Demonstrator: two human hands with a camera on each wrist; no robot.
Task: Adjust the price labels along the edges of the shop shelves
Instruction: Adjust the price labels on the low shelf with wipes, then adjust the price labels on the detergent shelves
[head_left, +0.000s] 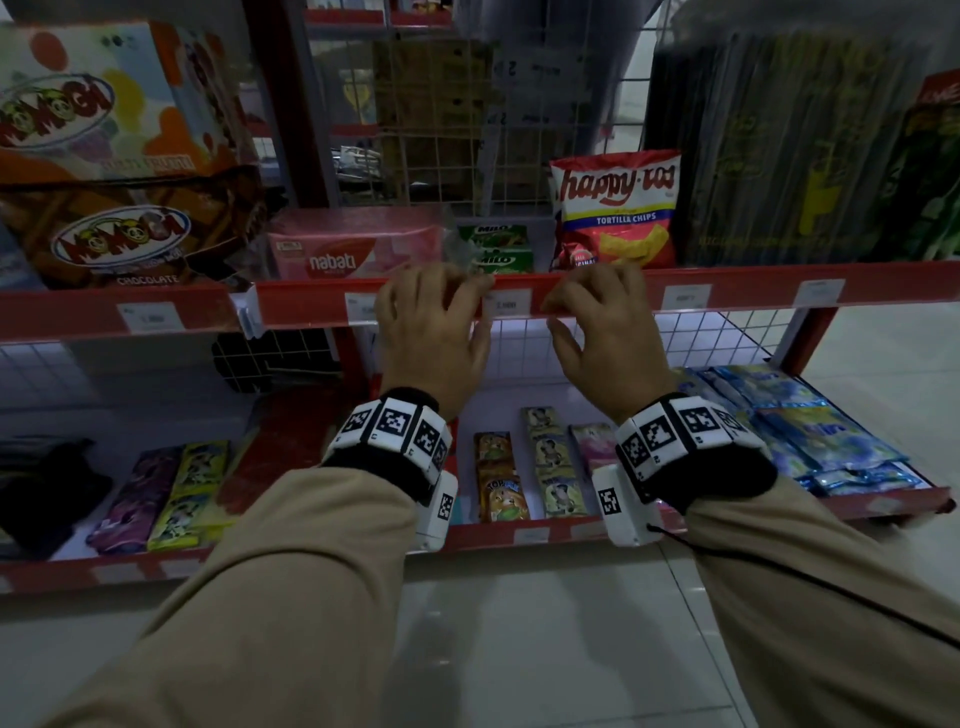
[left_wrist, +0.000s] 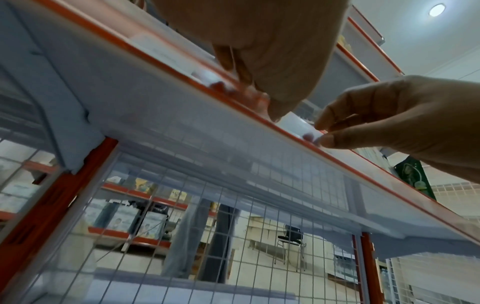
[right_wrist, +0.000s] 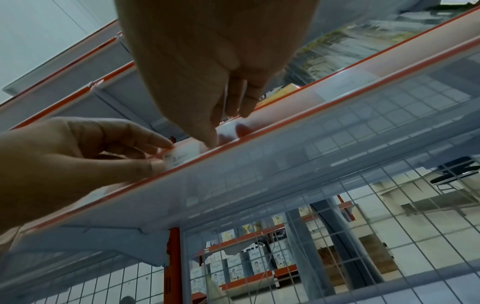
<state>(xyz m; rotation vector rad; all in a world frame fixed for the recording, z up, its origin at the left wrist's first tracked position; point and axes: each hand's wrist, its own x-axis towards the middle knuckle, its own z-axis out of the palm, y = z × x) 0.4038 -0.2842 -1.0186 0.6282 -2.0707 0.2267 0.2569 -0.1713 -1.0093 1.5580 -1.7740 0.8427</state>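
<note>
A white price label sits in the red edge strip of the middle shelf, between my two hands. My left hand pinches its left end between thumb and forefinger, seen clearly in the right wrist view as the left hand on the label. My right hand pinches the label's right end; the left wrist view shows the right hand closed on the label. Other labels sit along the same strip. One label is half hidden by my left hand.
Above the strip stand a pink Nabati box, Milo cartons, a Happy Tos chips bag and Momogi boxes. The lower shelf holds sachets and blue packets. Wire mesh backs the shelves; tiled floor lies below.
</note>
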